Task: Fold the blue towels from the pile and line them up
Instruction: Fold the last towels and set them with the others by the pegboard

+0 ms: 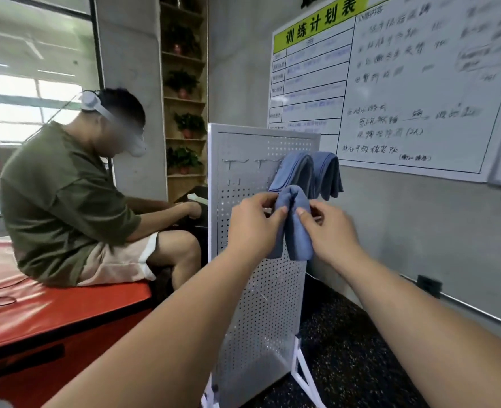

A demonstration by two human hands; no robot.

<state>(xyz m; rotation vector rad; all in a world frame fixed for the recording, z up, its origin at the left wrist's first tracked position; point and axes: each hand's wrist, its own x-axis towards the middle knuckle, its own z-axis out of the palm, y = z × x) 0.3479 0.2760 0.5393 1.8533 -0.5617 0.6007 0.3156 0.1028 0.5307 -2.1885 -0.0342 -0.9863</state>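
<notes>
A soft blue cloth towel (295, 228) is doubled over, with its rounded bend on top and two flaps hanging down. The left hand (252, 228) and the right hand (328, 231) pinch it near the top. Just above it, a second folded blue towel (294, 170) and a third folded blue towel (327, 175) hang draped side by side on a white perforated metal panel (261, 290).

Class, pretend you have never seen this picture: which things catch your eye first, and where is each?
Centre frame, the left hand and right hand pinch a blue towel in front of a white pegboard, just below two more towels hanging at its upper right. A person in a green shirt sits on a red mat at left, and a big whiteboard with handwriting fills the wall at upper right.
</notes>
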